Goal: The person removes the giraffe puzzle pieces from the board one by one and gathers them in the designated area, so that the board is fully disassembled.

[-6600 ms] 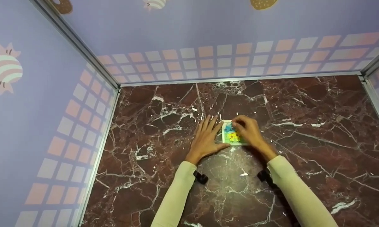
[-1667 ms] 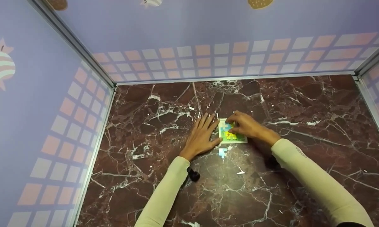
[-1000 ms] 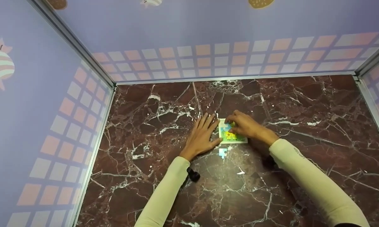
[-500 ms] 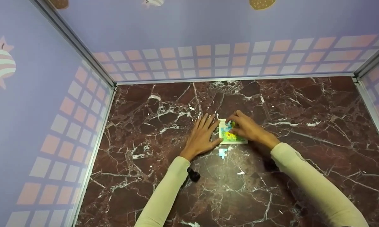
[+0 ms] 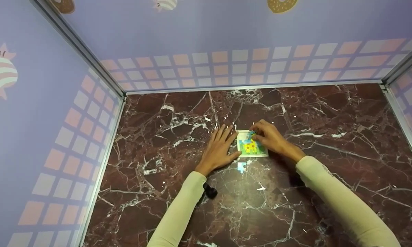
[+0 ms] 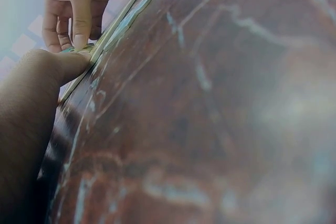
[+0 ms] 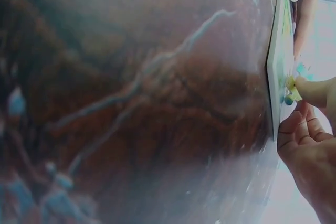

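Observation:
A small square jigsaw puzzle board (image 5: 242,135) with a pale frame lies on the table. Its picture shows a yellow giraffe (image 5: 250,148) on green and blue, and the upper left part is bare cream. My left hand (image 5: 219,147) lies flat with fingers spread, its thumb on the board's left edge. Over the top of the board my right hand (image 5: 272,140) pinches a yellow and teal puzzle piece (image 7: 292,90) between thumb and fingers. A loose light blue puzzle piece (image 5: 242,167) lies on the table just below the board.
The table (image 5: 178,202) is dark red marble with white veins. Purple walls with pink and white squares (image 5: 201,70) stand behind and at both sides. A small black wrist camera (image 5: 210,190) sits at the left cuff.
A loose blue piece now lies below the board, absent in the oldest frame. Over the last half second my right hand shifts slightly right with its piece. The left hand stays put.

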A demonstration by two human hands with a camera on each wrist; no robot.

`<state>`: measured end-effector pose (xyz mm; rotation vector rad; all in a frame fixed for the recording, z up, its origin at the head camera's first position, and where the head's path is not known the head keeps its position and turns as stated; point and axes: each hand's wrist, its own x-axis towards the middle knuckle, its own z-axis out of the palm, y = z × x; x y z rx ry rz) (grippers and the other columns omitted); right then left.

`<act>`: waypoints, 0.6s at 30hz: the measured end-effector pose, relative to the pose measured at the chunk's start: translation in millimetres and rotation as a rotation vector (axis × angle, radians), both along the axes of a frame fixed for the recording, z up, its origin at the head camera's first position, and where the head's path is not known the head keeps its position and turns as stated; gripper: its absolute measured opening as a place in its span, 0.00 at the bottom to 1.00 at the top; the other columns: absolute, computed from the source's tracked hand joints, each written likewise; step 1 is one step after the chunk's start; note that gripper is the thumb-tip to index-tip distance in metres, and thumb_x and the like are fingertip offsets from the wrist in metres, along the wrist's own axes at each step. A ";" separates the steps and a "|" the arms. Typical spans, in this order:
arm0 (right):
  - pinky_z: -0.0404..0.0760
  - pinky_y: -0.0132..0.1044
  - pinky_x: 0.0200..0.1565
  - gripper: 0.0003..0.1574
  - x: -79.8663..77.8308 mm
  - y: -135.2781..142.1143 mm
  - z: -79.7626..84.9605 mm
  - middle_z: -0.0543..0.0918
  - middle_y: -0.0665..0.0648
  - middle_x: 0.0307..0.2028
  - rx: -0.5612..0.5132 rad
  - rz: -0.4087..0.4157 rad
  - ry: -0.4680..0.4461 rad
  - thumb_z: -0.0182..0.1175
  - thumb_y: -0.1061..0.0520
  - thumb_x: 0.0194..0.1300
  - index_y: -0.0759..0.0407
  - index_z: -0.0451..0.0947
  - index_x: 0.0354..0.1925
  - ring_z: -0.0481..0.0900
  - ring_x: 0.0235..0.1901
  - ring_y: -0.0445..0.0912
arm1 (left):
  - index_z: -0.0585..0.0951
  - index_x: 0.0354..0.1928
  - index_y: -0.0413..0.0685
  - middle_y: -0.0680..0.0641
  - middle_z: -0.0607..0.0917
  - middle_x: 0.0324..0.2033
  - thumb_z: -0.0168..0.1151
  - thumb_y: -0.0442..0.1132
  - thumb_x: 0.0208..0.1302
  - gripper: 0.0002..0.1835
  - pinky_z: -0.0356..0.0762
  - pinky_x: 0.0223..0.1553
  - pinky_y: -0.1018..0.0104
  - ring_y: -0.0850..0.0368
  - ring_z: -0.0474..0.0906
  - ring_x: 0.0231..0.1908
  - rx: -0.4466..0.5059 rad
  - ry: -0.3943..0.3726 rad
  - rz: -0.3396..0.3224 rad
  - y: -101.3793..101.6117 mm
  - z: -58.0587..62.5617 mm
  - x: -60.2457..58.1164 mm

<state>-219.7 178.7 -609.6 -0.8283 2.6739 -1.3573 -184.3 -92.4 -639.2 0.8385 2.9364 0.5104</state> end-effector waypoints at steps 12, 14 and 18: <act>0.79 0.32 0.44 0.09 1.6 6.6 -1.0 0.90 0.62 0.45 -0.129 -0.056 -0.017 0.73 0.68 0.71 0.66 0.90 0.49 0.84 0.40 0.49 | 0.61 0.89 0.58 0.46 0.52 0.89 0.50 0.73 0.78 0.47 0.35 0.87 0.43 0.42 0.40 0.88 -0.022 0.030 -0.002 0.4 -2.9 -1.4; 0.79 0.31 0.43 0.09 2.7 7.7 0.8 0.90 0.62 0.45 -0.138 -0.066 -0.024 0.72 0.68 0.71 0.66 0.89 0.49 0.83 0.39 0.48 | 0.61 0.89 0.59 0.46 0.52 0.89 0.51 0.73 0.78 0.46 0.35 0.87 0.43 0.43 0.39 0.88 -0.012 0.021 -0.001 0.3 -2.3 -1.1; 0.79 0.29 0.40 0.09 6.6 10.5 4.2 0.91 0.61 0.43 -0.155 -0.079 -0.039 0.73 0.68 0.71 0.67 0.89 0.48 0.83 0.36 0.48 | 0.61 0.89 0.59 0.46 0.52 0.89 0.51 0.72 0.78 0.46 0.34 0.88 0.43 0.43 0.38 0.89 0.000 0.005 -0.004 0.4 -1.0 -0.6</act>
